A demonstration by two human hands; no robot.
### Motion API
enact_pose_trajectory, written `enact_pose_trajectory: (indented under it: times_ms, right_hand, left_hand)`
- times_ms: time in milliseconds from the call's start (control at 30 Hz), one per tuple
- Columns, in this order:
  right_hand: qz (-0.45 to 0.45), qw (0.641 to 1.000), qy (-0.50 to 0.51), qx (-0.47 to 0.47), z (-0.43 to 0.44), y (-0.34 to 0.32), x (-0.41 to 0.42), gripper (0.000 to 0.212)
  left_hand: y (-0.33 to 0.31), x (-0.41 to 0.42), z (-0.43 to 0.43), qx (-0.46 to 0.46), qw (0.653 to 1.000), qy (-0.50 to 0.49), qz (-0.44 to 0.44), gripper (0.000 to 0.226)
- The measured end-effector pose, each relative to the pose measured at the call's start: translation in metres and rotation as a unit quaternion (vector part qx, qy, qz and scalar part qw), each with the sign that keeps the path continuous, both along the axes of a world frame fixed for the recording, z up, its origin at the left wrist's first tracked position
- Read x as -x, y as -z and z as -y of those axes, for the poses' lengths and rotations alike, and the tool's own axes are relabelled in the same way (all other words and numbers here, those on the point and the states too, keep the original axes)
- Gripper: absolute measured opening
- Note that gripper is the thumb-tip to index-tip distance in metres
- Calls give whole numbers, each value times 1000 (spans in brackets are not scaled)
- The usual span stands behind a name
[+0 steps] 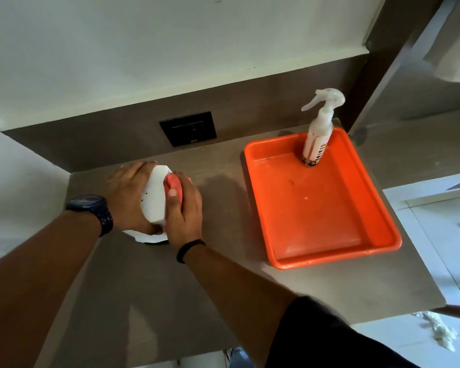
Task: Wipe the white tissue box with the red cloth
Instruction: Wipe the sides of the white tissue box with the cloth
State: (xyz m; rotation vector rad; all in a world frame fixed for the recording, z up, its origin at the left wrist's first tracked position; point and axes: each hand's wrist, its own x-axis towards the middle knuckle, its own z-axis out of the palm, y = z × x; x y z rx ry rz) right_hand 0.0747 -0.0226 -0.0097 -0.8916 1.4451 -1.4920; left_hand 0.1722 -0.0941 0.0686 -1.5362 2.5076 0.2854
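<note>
The white tissue box (156, 197) stands on the brown countertop at the left, tilted a little. My left hand (129, 195), with a dark watch on the wrist, lies over the box's left side and grips it. My right hand (185, 211) presses the bunched red cloth (173, 185) against the box's right side. Only a small part of the cloth shows between my fingers and the box. A white edge of the box shows below my hands.
An orange tray (329, 235) sits on the countertop (223, 282) to the right, with a white spray bottle (319, 131) upright in its far corner. A black wall socket (187, 128) is on the back panel. White scraps lie on the floor at right.
</note>
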Motion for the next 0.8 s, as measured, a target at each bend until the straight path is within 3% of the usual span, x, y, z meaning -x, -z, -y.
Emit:
enact_pose_trajectory:
  times_ms: [267,467,533,700,800]
  right_hand:
    - [58,983,4,-173,26,-8,7,37]
    - [1,993,32,-115,10,-13,3,37]
    - [-2,990,50,-133,8,-15,1,40]
    - [212,935,137,-248,16,-35,8,25]
    - [356,900,151,-199,30,-52,22,31]
  left_hand:
    - [0,-1,2,-14,1000,-4,4,135]
    - [4,-6,5,-18,1000,-7,-15,133]
    - [7,-6,6,-16,1000,0,2,130]
    - [8,-11,5,1,1000,-10,-4,146]
    - [3,-24,2,-17,999,-46,-22,157]
